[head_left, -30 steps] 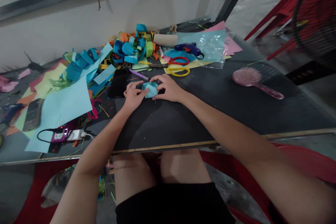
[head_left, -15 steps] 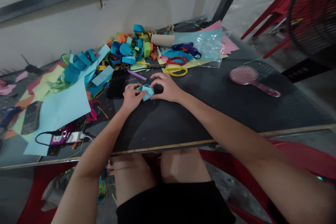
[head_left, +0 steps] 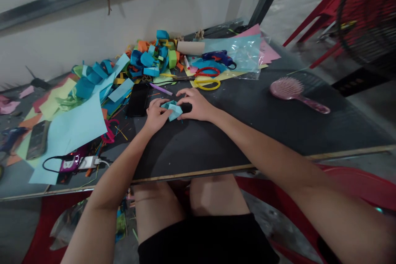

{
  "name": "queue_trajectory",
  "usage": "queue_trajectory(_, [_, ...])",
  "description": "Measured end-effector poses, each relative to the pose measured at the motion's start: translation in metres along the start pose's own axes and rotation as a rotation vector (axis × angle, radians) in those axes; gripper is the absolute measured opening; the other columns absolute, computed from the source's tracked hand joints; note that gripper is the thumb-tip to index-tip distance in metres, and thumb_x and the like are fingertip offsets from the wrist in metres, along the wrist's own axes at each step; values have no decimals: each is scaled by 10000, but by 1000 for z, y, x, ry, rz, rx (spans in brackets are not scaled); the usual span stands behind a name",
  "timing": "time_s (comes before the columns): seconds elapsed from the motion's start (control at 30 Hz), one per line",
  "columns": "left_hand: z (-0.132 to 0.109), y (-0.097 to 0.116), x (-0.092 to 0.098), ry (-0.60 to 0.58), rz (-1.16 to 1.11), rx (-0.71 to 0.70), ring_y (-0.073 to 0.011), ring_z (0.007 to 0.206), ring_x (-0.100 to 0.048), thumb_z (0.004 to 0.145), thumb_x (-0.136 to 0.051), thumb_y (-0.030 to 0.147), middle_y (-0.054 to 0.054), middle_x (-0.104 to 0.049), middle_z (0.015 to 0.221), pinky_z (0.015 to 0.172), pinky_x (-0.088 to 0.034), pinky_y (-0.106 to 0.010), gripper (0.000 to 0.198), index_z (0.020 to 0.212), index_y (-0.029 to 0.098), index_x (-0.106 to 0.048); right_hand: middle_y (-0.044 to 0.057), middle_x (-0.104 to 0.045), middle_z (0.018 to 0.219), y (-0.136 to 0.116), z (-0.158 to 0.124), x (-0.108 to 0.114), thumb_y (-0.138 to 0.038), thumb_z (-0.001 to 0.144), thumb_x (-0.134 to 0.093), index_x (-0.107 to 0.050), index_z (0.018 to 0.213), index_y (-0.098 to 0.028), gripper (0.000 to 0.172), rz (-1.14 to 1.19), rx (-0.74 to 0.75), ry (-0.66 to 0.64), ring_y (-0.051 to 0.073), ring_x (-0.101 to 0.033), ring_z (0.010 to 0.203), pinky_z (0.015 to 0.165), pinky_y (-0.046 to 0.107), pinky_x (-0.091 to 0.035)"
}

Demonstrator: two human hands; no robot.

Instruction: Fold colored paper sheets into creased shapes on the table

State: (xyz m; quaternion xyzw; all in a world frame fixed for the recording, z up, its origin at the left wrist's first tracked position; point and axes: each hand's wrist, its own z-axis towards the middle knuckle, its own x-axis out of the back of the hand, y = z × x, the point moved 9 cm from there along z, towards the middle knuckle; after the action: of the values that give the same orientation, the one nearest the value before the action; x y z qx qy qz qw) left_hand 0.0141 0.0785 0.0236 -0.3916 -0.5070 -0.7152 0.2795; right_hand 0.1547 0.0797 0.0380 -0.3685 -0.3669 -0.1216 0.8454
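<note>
A small folded piece of light blue paper [head_left: 173,110] lies on the dark table [head_left: 247,128] between my hands. My left hand [head_left: 156,113] pinches its left side with curled fingers. My right hand [head_left: 195,104] presses on its right side, fingers bent over it. A black phone [head_left: 138,99] lies just left of my left hand. A purple strip [head_left: 161,88] sits just behind the paper.
A heap of blue, orange and green paper loops [head_left: 151,57] is at the back. Red and yellow scissors [head_left: 206,78], a blue glue gun [head_left: 221,57], a pink hairbrush [head_left: 293,93], a large light blue sheet [head_left: 71,132] and a charger with cable [head_left: 77,161] lie around. Red chairs stand at the right.
The folded paper has been turned and pressed flatter between my hands, shifting slightly left and nearer. Both hands stayed on it.
</note>
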Motion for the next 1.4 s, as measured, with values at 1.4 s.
queue_trajectory(1.4, [-11,33,14,13,251,-383,-245,1088,-618,831,-725,397,-42,-743,912,954,-406,-427,143,821,258,-759,60,-691,919,-13,0,1,-346,829,-737,-767,769,-239,126,-29,105,-45,235,-568,936,830,393,-457])
